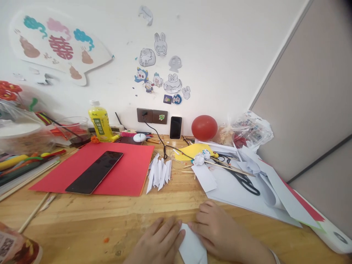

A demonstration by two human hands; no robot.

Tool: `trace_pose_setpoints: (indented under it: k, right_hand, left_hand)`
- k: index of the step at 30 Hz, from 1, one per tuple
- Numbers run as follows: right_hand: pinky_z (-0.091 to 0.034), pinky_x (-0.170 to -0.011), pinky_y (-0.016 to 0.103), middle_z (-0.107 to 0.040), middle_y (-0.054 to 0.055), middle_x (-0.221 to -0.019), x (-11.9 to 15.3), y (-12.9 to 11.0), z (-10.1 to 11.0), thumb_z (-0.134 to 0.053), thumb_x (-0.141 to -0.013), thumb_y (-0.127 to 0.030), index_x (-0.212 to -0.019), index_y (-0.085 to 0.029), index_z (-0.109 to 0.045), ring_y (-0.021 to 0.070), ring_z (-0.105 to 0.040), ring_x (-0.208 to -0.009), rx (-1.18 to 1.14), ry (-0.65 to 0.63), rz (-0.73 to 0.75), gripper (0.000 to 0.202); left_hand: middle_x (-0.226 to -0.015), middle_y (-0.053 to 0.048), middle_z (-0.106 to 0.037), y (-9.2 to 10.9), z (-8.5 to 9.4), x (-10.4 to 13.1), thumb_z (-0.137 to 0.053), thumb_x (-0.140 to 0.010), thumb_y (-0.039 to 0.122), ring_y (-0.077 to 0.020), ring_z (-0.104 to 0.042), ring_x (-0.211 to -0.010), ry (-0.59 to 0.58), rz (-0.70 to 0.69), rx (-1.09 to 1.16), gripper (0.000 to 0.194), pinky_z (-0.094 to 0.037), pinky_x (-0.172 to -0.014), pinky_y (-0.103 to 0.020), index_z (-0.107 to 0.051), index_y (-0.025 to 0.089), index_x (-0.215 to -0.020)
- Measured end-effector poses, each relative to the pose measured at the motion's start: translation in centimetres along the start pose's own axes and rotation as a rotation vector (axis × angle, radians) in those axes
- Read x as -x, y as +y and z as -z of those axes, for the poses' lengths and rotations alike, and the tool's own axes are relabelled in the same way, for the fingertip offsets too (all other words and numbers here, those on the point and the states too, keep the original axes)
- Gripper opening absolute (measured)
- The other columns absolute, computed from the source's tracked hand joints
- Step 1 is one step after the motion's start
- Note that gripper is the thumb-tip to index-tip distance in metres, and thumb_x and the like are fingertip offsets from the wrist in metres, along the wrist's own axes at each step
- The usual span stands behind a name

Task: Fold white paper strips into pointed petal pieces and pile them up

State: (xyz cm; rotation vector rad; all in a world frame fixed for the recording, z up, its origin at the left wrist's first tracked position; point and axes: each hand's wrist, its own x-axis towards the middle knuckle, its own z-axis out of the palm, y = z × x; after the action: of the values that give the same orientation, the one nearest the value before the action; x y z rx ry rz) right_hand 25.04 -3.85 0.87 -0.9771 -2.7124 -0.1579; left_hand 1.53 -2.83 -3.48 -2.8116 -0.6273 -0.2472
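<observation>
A folded piece of white paper (191,245) lies on the wooden table close to me, its narrow end pointing away. My left hand (158,242) grips its left edge, with the fingertips at the upper left corner. On the other side, my right hand (220,233) has its fingers curled and its thumb pressed on the paper's right edge. The near end of the paper runs out of the picture. Beyond my hands, several folded white paper strips (159,173) lie in a loose pile.
A dark phone (95,172) rests on red paper (132,172) at the left. White sheets (228,187) and black-handled scissors (247,183) spread on the right. Against the wall are a yellow bottle (99,123), a small phone (175,127) and a red balloon (204,127).
</observation>
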Motion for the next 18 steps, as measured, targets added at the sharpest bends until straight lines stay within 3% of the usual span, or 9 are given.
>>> trace_pose_setpoints:
  k: [3,7,10,15,18]
  right_hand:
    - [-0.035,-0.064,0.032,-0.054,0.003,-0.065,0.1,0.3,0.6,-0.040,-0.095,-0.015,-0.084,-0.018,-0.063,0.0176,-0.042,-0.064,-0.058,0.010,-0.015,0.025]
    - [-0.039,-0.069,0.032,-0.057,0.004,-0.074,0.0,0.4,0.4,-0.046,-0.093,-0.019,-0.104,-0.018,-0.062,0.0187,-0.046,-0.071,-0.142,0.007,-0.029,0.019]
    - [-0.039,-0.071,0.032,-0.056,0.003,-0.075,-0.1,0.5,0.1,-0.052,-0.091,-0.023,-0.097,-0.020,-0.064,0.0186,-0.047,-0.074,-0.158,-0.015,-0.043,0.014]
    - [-0.038,-0.070,0.033,-0.055,0.003,-0.072,0.1,0.9,0.6,-0.047,-0.092,-0.019,-0.090,-0.019,-0.063,0.0186,-0.045,-0.072,-0.150,0.069,-0.069,0.017]
    - [-0.038,-0.070,0.033,-0.056,0.004,-0.075,0.4,0.7,0.7,-0.051,-0.092,-0.029,-0.087,-0.018,-0.059,0.0185,-0.046,-0.072,-0.205,0.122,-0.059,0.015]
  left_hand:
    - [-0.128,-0.010,-0.058,0.0,-1.1,0.1,-0.044,-0.092,0.039,-0.0265,-0.052,-0.112,0.033,-0.043,-0.006,0.047,-0.036,-0.093,-0.038,-0.049,0.015,-0.132]
    - [-0.130,-0.012,-0.056,0.4,-3.2,0.3,-0.046,-0.089,0.040,-0.0264,-0.050,-0.115,0.020,-0.033,0.004,0.052,-0.032,-0.098,-0.038,-0.047,0.014,-0.134]
    - [-0.131,-0.012,-0.056,0.7,-3.9,0.3,-0.047,-0.089,0.038,-0.0256,-0.049,-0.118,0.014,-0.025,-0.023,0.049,-0.030,-0.101,-0.037,-0.050,0.014,-0.132]
    - [-0.127,-0.014,-0.059,0.7,-3.1,0.2,-0.049,-0.090,0.043,-0.0282,-0.051,-0.116,0.007,0.033,-0.043,0.047,-0.034,-0.097,-0.038,-0.056,0.013,-0.125]
    - [-0.113,-0.012,-0.066,0.3,-1.8,0.2,-0.049,-0.091,0.050,-0.0290,-0.053,-0.112,0.057,0.130,-0.060,0.047,-0.034,-0.097,-0.040,-0.062,0.013,-0.117]
